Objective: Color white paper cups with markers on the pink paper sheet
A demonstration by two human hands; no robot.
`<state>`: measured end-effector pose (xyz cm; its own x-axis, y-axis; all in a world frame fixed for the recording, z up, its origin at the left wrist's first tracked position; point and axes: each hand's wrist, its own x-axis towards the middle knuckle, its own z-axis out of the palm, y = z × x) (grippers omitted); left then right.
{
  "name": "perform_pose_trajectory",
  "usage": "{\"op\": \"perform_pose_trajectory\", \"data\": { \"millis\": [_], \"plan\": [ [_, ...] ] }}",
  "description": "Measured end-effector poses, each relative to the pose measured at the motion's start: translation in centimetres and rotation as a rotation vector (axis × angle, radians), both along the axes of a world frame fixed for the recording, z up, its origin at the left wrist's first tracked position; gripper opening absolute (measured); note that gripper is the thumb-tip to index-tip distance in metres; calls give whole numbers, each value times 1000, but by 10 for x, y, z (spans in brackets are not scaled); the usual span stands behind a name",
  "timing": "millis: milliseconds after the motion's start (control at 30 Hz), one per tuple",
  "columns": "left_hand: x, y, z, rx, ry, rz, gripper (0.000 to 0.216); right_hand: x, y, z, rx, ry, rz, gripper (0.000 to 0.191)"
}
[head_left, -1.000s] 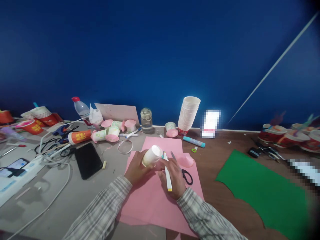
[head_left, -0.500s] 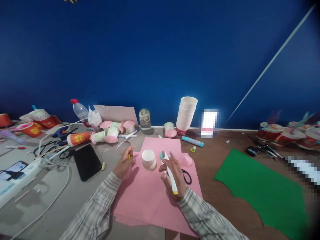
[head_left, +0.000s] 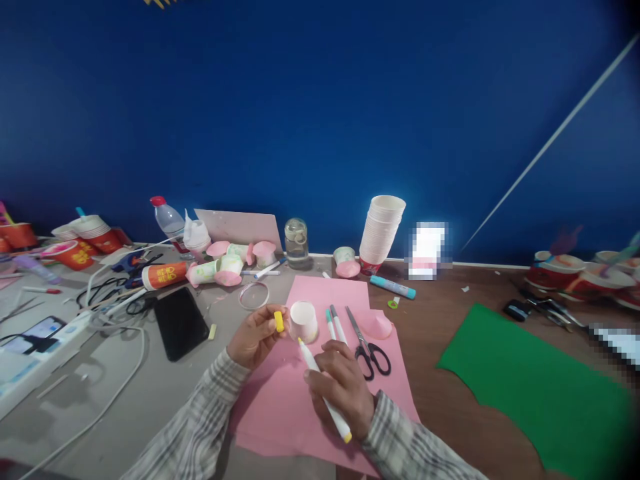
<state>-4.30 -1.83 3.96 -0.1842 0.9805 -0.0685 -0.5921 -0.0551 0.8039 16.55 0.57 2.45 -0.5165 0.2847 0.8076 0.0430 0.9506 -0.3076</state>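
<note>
My left hand [head_left: 254, 335] pinches a small yellow marker cap [head_left: 279, 321] just left of a white paper cup [head_left: 303, 321] that stands upside down on the pink paper [head_left: 320, 393]. My right hand [head_left: 342, 386] grips a white marker with a yellow end [head_left: 323, 391], its uncapped tip pointing up toward the cup. Two more markers [head_left: 334, 323] and black-handled scissors [head_left: 369, 345] lie on the pink paper to the right of the cup, beside a pink paper cone [head_left: 377, 325].
A stack of white cups [head_left: 381, 230], a glass jar [head_left: 296, 241], a water bottle [head_left: 167, 216] and decorated cups [head_left: 227, 262] stand along the blue wall. A black phone [head_left: 179, 322], cables and a power strip [head_left: 30, 357] lie left. Green paper [head_left: 545, 385] lies right.
The marker's cap came off into my left hand. My right hand turned the marker tip toward the cup and dropped lower; the other markers now lie on the paper.
</note>
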Motion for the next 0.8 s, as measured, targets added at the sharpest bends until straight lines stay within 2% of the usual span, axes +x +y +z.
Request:
{"op": "perform_pose_trajectory", "data": {
  "millis": [100, 233, 467, 667, 800],
  "plan": [
    [7, -1, 3, 13, 28, -57, 33, 3, -2, 4, 16, -71, 36, 43],
    [14, -1, 5, 17, 71, -62, 31, 4, -3, 1, 23, -86, 86, 45],
    [15, -6, 6, 62, 129, -125, 20, 4, -1, -5, -31, -10, 43, 45],
    [12, -4, 1, 41, 201, -160, 24, 5, -2, -1, -60, 4, 52, 42],
    [12, -3, 0, 46, 219, -132, 24, 4, -4, 0, -72, -15, 84, 42]
  ]
}}
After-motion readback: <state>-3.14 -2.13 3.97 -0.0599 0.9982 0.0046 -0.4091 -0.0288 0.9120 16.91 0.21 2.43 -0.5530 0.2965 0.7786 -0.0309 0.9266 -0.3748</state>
